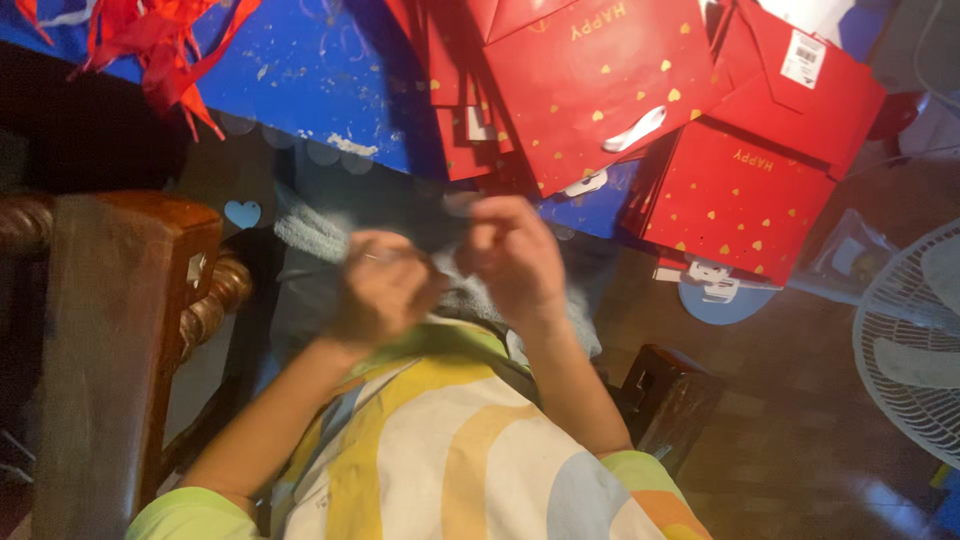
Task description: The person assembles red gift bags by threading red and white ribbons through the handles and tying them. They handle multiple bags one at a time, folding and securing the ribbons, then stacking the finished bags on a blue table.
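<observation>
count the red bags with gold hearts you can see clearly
2 clearly: one big red bag at top centre, another lower right of it. More red bags are stacked beneath and beside, partly hidden.

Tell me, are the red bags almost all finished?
Several red gift bags already lie stacked on the blue table, some with white handles showing. The left hand and right hand meet over something small, too blurred to name. Red ribbon strips lie unused.
</observation>
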